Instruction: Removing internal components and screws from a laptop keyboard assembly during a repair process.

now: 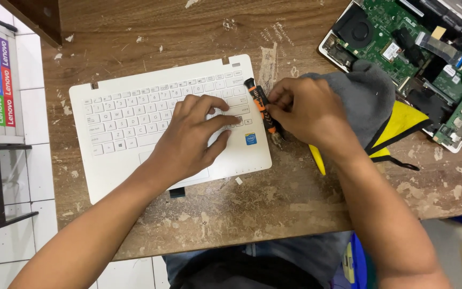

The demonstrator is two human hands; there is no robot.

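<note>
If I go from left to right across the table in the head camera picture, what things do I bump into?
White keyboard panel → left hand pressing on its keys → orange and black screwdriver → right hand → grey and yellow cloth → open laptop with its green circuit board showing.

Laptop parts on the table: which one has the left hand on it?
The white keyboard cover, under the left hand. The other part, top right, shows its green circuit board, untouched.

We see a small blue square sticker (251, 139) on the white laptop's palm rest, and a vertical strip of blue, red and green labels (1, 77) at far left.
</note>
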